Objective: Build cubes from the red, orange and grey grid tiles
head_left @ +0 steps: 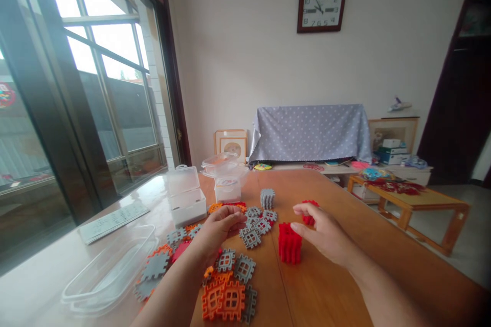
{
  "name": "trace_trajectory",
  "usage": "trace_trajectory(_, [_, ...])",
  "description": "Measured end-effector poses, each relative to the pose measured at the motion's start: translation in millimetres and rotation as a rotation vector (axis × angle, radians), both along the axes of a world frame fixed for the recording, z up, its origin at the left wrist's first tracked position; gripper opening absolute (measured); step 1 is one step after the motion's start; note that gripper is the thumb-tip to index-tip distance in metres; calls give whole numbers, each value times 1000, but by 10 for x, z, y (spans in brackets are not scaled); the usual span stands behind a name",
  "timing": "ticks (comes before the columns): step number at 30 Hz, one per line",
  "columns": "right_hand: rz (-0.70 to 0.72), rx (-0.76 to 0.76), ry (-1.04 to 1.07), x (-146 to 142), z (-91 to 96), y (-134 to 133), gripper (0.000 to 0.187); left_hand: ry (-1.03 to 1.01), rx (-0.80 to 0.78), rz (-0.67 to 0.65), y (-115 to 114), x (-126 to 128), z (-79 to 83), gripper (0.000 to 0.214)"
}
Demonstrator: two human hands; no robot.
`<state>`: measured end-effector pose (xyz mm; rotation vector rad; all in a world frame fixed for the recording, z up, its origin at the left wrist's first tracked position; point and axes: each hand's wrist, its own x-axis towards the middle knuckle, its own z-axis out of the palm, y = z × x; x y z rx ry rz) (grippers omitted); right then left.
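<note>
At the far left of the brown wooden bench, a clear, shallow, rounded plastic tub lies near a flat white sheet or booklet with writing, both off to the side, presumably to leave the middle free for handling. Next, a translucent, rectangular plastic box stands with its hinged lid raised.

Square, notched plastic pieces in orange, grey and red spread across the middle, lying flat and overlapping; so loose a spread probably makes each easy to pick out. Over them hangs the left hand, its thumb and fingers drawn close together; whether it pinches anything cannot be told.

Beyond, just past the loose grey pieces, a grey upright stack of notched pieces stands by itself. Right of the heap is a bright red, block-like stack of notched plastic pieces, its layers pressed face to face so that the teeth line up in ridges down the front. Standing apart likely keeps one colour separate. A second red notched block sits farther back, partly covered by the right hand, which is spread wide, thumb well away from the fingers and gripping nothing visible. The thumb tip overlaps the nearer stack's edge; contact is unclear.
</note>
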<state>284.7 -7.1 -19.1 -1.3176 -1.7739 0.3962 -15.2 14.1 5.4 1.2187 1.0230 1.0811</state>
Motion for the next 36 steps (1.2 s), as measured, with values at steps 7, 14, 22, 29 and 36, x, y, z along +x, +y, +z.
trace_trajectory(7, [-23,284,-47,-285,63,-186,18,463,193,360,270,-538,-103,29])
trace_trajectory(14, [23,310,-57,-385,64,-265,26,1108,291,89,198,-598,-237,18])
trace_trajectory(22, [27,294,-54,-382,61,-270,28,1254,329,-15,127,-545,-225,18])
trace_trajectory(29, [43,285,-20,-386,51,-271,24,503,163,-8,143,-473,-98,21])
trace_trajectory(36, [132,250,-16,-491,46,-323,22,-437,-59,-259,-88,-35,83,23])
